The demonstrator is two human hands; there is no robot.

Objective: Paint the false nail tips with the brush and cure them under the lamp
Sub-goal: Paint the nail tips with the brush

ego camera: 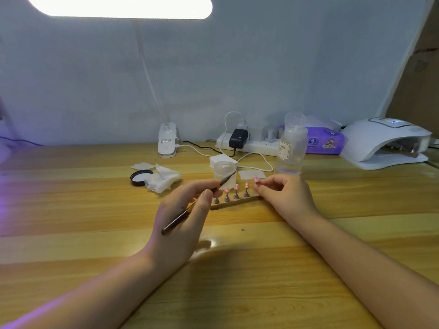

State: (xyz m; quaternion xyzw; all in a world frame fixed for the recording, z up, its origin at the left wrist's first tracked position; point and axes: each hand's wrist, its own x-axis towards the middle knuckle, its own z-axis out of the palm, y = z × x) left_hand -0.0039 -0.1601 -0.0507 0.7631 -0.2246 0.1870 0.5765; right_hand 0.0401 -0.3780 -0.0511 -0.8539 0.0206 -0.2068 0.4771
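Two hands: left hand [183, 210] grips brush [190, 207]; right hand [282, 193] pinches nail tip [255, 179] by holder strip's [234, 203] right end.

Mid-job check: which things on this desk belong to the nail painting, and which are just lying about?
In use: brush in left hand; pink nail tip pinched by right hand; wooden stand; open jar; curing lamp.

Lying about: crumpled wipe; black lid; power strip; tissue pack.

Pale grey-blue wall [237, 67] behind, wooden plank desk [71, 198] with glossy surface, bright white oblong light [123, 5] overhead, purple glow at the left edge, brown cardboard-like panel [418, 79] at far right
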